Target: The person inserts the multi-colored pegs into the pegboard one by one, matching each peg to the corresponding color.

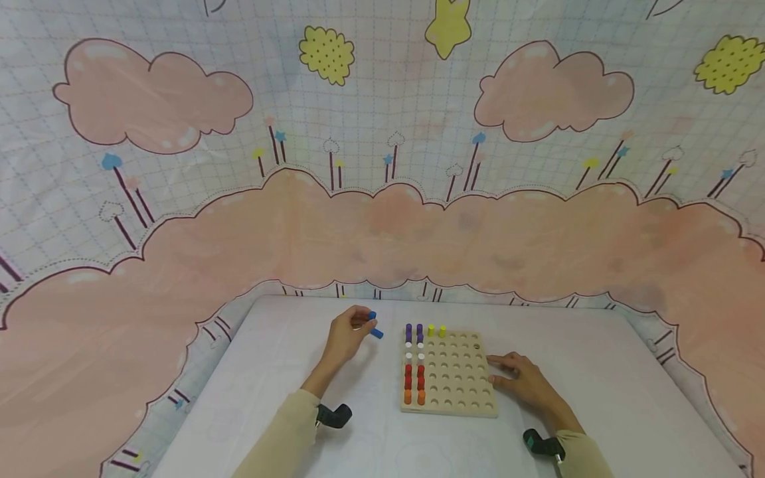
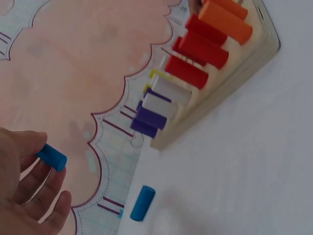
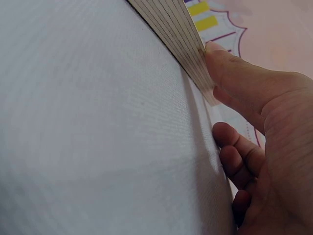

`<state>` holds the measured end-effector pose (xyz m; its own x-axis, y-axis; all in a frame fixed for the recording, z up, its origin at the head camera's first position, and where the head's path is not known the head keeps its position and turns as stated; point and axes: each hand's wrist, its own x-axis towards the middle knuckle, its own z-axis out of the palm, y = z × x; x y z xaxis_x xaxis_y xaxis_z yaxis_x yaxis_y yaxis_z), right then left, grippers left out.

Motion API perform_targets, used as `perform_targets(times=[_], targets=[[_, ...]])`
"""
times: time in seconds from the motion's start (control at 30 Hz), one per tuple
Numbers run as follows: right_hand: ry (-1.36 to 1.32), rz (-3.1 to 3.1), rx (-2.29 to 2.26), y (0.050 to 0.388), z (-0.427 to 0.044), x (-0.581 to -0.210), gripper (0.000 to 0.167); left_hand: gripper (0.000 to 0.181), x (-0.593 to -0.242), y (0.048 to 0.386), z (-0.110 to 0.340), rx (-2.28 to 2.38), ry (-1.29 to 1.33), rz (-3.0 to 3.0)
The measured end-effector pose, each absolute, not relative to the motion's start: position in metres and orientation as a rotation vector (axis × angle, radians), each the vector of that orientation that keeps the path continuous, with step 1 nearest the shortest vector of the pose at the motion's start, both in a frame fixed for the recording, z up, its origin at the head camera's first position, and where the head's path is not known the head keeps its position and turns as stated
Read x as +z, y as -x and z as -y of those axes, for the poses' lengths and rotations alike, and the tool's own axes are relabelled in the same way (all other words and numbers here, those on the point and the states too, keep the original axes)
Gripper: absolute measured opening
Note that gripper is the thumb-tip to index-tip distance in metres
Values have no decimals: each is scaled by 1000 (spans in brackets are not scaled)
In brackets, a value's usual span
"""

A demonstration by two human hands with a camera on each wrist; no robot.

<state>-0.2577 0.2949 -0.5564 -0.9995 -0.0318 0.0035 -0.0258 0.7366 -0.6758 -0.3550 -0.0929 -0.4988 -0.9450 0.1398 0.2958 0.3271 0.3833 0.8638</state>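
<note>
Between thumb and fingers, my left hand (image 1: 349,334) pinches a blue peg (image 2: 52,157), held above the table to the left of the pegboard. A second blue peg (image 2: 143,203) lies on its side on the table, just below that hand. The square wooden pegboard (image 1: 460,413) has two columns of standing pegs at its left: purple, white (image 1: 409,357), red (image 1: 421,376) and orange (image 1: 421,397). Two yellow pegs (image 1: 442,331) stand beside the purple ones in the back row. Thumb and fingertips of my right hand (image 1: 526,382) touch the board's right edge, the other fingers loosely bent.
A white cloth-like surface (image 1: 358,445) covers the table around the board. Behind it rises a printed curtain (image 1: 382,232) with pink clouds. A dark wrist device (image 1: 335,416) sits at the left wrist, another (image 1: 542,443) at the right.
</note>
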Motion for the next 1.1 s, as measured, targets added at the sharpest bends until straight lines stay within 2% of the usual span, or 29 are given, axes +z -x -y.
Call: perform_targets(times=[0.47, 1.1], targets=[[12, -2924, -1121, 258, -293, -560, 49, 24, -482, 345, 67, -1614, 563, 2453], [66, -2965, -1101, 258, -293, -561, 49, 20, -485, 341, 23, -1683, 650, 2490]])
